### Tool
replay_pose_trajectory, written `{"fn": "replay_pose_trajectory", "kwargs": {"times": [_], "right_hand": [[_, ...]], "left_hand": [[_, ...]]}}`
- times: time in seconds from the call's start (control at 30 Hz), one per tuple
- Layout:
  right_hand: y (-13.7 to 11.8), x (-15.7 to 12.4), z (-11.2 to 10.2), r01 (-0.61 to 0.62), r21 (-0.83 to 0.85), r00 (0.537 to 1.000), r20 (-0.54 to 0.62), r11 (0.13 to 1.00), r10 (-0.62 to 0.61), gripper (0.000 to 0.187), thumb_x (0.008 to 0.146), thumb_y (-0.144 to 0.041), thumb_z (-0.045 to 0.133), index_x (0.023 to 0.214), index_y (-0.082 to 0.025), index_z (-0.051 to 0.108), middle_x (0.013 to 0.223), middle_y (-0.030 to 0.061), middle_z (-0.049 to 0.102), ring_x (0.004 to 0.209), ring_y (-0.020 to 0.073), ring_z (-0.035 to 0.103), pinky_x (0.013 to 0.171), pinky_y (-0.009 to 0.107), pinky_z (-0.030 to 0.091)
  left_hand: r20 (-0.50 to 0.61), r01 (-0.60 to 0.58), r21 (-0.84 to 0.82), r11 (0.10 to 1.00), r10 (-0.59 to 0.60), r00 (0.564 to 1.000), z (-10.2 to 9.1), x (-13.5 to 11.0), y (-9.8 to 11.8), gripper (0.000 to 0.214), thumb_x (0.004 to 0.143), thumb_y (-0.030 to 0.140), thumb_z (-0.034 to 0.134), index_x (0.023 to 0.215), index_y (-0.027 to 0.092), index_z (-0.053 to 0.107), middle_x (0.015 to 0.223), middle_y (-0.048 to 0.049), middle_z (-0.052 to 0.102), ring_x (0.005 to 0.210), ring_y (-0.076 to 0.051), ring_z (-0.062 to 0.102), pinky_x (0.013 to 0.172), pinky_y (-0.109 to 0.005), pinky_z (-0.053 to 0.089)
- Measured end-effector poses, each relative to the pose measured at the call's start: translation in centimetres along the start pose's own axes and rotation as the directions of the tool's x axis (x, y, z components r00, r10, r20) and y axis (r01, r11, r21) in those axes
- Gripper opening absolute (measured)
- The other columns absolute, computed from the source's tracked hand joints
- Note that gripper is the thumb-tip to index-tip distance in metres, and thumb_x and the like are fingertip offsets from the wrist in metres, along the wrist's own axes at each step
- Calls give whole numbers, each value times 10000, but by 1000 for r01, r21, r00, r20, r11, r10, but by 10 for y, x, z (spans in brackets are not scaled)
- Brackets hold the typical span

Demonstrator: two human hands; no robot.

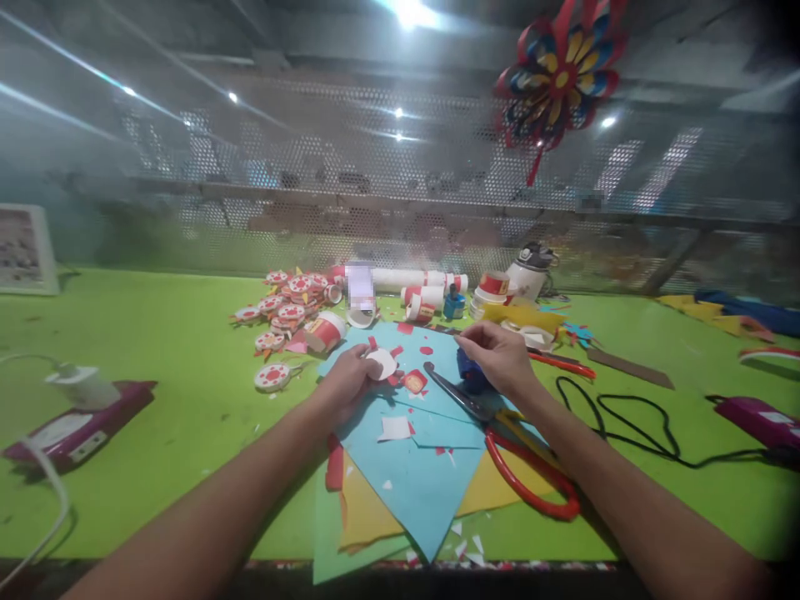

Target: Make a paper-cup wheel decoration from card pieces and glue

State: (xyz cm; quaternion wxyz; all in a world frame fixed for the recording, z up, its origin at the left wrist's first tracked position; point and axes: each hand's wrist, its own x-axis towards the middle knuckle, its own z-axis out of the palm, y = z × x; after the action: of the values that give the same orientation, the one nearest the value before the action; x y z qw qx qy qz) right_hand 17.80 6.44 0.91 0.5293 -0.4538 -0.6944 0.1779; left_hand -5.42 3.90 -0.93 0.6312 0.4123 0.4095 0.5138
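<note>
My left hand (347, 379) is closed on the edge of a white paper disc (382, 363) with small red tabs around it. My right hand (500, 357) has its thumb and fingers pinched together above a dark blue object (471, 371), partly hidden by the hand. Whatever the pinch holds, if anything, is too small to make out. Between the hands, sheets of light blue paper (431, 492) carry red and white scraps, including a small white square (395, 427). Scissors with red handles (531, 492) and dark blades lie partly under my right forearm.
Several decorated paper discs (291, 315) are piled at the back left. Behind the paper are rolls (431, 296), a blue bottle (454, 302) and a white flask (528, 271). A purple power strip (81, 425) lies left; a black cord (643, 400) runs right. A pinwheel ornament (562, 79) hangs above.
</note>
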Motion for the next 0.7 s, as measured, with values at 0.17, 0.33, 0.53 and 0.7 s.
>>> {"fn": "replay_pose_trajectory", "kwargs": {"times": [0.17,0.33,0.53,0.7], "right_hand": [[4,-7,-5,-27,-16,999,-25,1000,26,250,780,-374,597,647,-165,567,548,-18,519,503,113,448,494,247,353],[3,-12,-6,-26,-117,999,-25,993,24,380,801,-402,556,500,-176,503,485,-13,475,493,122,437,511,264,345],[2,-16,2,17,-157,999,44,987,-10,314,789,-360,548,530,-183,539,563,15,542,568,149,493,586,285,383],[2,-17,2,-24,-206,998,46,978,34,304,789,-363,529,546,-182,554,577,17,545,570,153,494,576,287,373]], "left_hand": [[56,13,-16,1000,-12,998,1,-2,1,301,620,2,547,896,123,538,864,-89,621,726,-176,631,620,-284,543],[89,-18,-8,1000,19,996,0,-3,3,223,611,15,571,799,133,566,717,-20,576,602,-115,586,560,-221,510],[59,-20,16,1000,19,998,1,-3,5,169,609,32,582,748,127,574,751,-47,603,628,-135,608,567,-236,521],[42,31,-31,999,-30,999,-2,0,4,137,621,16,579,709,119,563,769,-51,585,655,-140,611,587,-250,545]]}}
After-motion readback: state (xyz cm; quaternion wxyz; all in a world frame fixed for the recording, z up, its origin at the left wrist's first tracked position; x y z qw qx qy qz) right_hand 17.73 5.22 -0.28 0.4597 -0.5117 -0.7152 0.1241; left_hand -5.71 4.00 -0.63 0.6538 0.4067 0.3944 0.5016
